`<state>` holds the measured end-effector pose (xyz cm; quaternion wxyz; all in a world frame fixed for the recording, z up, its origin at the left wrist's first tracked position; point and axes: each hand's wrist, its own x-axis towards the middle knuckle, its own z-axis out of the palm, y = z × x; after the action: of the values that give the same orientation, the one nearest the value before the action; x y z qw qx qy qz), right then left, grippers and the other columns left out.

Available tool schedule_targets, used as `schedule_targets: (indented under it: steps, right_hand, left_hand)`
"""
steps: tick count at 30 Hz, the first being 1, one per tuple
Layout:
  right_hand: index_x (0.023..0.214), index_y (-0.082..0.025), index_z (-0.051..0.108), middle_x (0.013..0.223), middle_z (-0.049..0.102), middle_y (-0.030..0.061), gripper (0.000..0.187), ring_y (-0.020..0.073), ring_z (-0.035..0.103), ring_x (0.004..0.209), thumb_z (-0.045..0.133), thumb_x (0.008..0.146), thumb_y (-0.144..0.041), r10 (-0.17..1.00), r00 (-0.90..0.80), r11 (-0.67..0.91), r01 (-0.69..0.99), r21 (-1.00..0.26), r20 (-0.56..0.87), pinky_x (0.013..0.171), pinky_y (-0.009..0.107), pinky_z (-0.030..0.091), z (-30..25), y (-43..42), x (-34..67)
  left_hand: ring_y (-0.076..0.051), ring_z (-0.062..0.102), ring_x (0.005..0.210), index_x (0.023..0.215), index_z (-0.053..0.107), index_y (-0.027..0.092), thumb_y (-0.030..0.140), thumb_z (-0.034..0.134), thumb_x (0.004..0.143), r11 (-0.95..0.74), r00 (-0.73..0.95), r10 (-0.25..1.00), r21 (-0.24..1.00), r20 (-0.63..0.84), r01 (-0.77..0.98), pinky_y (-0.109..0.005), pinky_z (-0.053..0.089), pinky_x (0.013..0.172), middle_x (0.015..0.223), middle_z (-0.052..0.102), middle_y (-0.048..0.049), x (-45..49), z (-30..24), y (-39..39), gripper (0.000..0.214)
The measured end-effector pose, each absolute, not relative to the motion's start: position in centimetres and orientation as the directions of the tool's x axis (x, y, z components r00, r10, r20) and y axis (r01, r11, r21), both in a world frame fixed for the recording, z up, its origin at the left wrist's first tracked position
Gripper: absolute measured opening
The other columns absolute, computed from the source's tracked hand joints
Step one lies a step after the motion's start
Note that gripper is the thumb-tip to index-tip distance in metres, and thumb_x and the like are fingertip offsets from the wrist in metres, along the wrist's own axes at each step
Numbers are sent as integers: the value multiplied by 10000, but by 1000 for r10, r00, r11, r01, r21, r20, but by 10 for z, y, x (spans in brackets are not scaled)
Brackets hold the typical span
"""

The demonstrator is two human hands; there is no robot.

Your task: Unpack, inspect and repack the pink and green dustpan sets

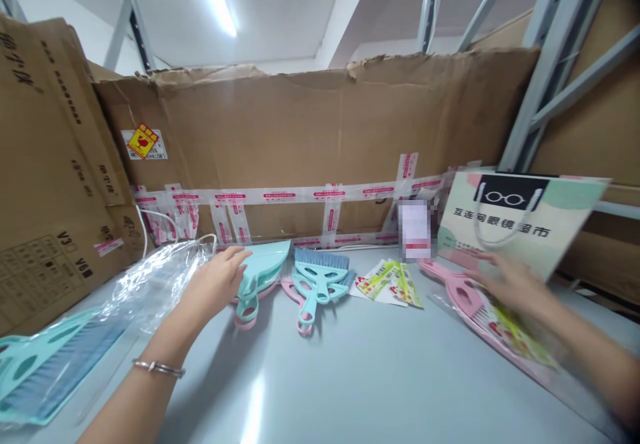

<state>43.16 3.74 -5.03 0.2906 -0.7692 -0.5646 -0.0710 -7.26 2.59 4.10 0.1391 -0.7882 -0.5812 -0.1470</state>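
Observation:
My left hand (219, 279) is at the left edge of a teal dustpan (265, 262), its fingers stretched out; whether they touch it I cannot tell. A pink dustpan lies partly hidden under the teal one. Beside them, teal brushes (320, 277) with blue bristles rest on a pink piece. My right hand (517, 287), blurred by motion, is over a pink brush and dustpan set (465, 295) with a yellow-green card (517, 334) in a clear bag. Its fingers look apart, with nothing visible in them. At the far left, a teal dustpan and brush set (55, 357) lies in clear plastic.
Several yellow-green packets (393, 283) lie on white paper at the back of the grey table (320, 377). A paper carrier bag (560, 224) stands at the right. Crumpled clear bags (155, 281) lie at the left. Cardboard boxes (300, 131) wall the back and left side.

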Motion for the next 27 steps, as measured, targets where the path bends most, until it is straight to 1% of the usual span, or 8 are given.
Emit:
schedule_targets:
  steps: [3,8,13,17,20,23,25,27]
  right_hand:
    - [755,-221,589,862,656,131,281,311,602,830,578,622,-469,871,408,-296,880,-371,274,710,400,448,-65,33,483]
    - [632,-241,541,739,628,95,164,305,598,761,520,656,-402,862,437,-336,871,-358,256,626,387,427,-64,43,477]
    - [678,-257,430,851,600,195,126,277,588,808,396,789,-306,878,363,-251,904,-346,312,659,373,390,-55,30,455]
    - [756,-283,347,805,583,195,115,260,583,674,303,844,-342,836,456,-330,861,-387,304,604,385,358,-29,16,435]
    - [769,-271,328,783,581,169,119,250,575,681,295,851,-350,794,483,-284,832,-477,369,596,359,362,6,16,396]
    - [800,-247,371,789,607,114,89,238,569,691,335,845,-315,848,261,-1,871,-491,462,595,331,362,37,22,327]
    - [806,-237,395,747,606,69,53,224,558,660,371,833,-275,855,100,165,877,-450,509,581,314,352,49,28,273]
    - [820,-231,421,735,606,42,65,208,560,665,363,845,-246,833,-68,355,827,-437,549,597,306,362,55,33,227]
  left_hand:
    - [-221,582,1007,1126,567,240,293,301,876,-324,304,868,-17,393,946,-305,476,751,1208,572,-38,-70,40,26,369]
    - [-213,591,983,1104,569,243,303,267,890,-391,338,839,39,426,920,-323,463,792,1162,596,-28,-68,39,23,375]
    - [-205,606,936,1054,588,239,295,296,884,-443,345,781,74,520,893,-301,464,759,1103,624,-34,-68,41,21,343]
    - [-210,599,927,1010,606,216,304,339,875,-528,333,713,160,617,834,-326,457,789,1050,641,-53,-62,42,18,313]
    - [-205,608,885,988,614,193,358,401,850,-562,216,754,439,620,701,-312,491,724,1011,641,-82,-45,41,11,303]
    - [-202,640,783,1154,522,184,444,454,808,-365,209,929,854,307,370,-271,512,536,1017,628,-121,-16,37,-1,438]
    - [-206,654,718,1327,321,201,457,507,776,-138,314,946,975,78,172,-270,505,469,998,632,-131,3,31,-9,636]
    - [-187,651,661,1340,288,207,420,575,746,-37,351,936,997,12,65,-268,508,480,945,647,-109,14,25,-14,693]
